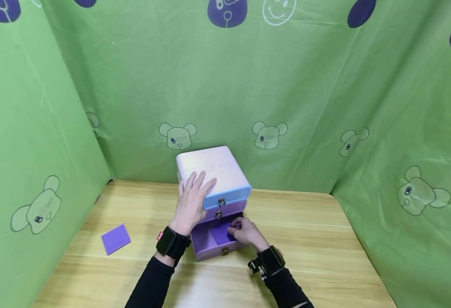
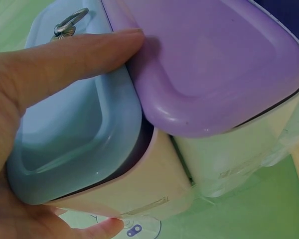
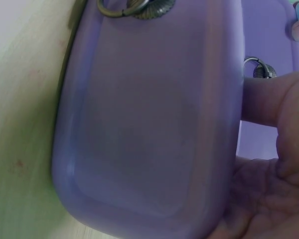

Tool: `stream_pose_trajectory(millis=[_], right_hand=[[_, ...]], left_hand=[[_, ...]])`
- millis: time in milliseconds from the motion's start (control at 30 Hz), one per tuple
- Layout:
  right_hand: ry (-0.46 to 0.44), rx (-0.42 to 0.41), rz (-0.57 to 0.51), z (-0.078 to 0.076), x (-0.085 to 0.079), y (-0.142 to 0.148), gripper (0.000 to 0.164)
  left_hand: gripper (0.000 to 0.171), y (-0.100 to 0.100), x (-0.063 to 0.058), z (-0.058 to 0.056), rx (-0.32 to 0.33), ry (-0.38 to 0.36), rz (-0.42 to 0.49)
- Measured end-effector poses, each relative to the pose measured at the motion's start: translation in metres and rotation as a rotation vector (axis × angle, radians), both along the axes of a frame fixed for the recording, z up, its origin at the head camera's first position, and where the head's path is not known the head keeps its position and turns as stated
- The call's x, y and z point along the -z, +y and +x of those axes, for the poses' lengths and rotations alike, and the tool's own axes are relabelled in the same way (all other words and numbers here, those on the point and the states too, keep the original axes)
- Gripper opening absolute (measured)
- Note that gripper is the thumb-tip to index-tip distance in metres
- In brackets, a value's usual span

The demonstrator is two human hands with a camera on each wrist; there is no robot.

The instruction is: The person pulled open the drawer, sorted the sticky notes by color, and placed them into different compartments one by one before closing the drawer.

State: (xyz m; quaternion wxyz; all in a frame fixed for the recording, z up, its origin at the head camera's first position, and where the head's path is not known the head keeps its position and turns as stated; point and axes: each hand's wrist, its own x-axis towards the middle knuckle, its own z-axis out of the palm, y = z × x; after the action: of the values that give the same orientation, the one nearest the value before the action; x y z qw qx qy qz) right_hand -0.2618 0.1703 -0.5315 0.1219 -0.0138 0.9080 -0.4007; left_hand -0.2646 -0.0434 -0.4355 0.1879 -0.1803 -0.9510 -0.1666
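Note:
A small chest of drawers with a pale pink top stands on the table. My left hand rests spread on its top; in the left wrist view the thumb lies across the blue top drawer and touches the purple middle drawer. Both those drawers are pushed in. The purple bottom drawer is pulled out, and a purple card lies inside. Reaching into it, my right hand pinches the card near its right edge. The right wrist view hides those fingertips behind the drawer front.
Another purple card lies on the wooden table, left of the chest. Green fabric with bear prints hangs behind and on both sides. Small metal ring pulls stick out from the drawer fronts.

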Motion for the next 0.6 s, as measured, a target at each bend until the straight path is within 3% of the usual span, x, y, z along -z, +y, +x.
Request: stream_pose_trajectory(millis=[600], right_hand=[[0.009,-0.016,-0.002,-0.0002,-0.0004,0.0004,0.025]], left_hand=[[0.105,-0.0006,0.0018,-0.0010,0.001,0.001,0.000]])
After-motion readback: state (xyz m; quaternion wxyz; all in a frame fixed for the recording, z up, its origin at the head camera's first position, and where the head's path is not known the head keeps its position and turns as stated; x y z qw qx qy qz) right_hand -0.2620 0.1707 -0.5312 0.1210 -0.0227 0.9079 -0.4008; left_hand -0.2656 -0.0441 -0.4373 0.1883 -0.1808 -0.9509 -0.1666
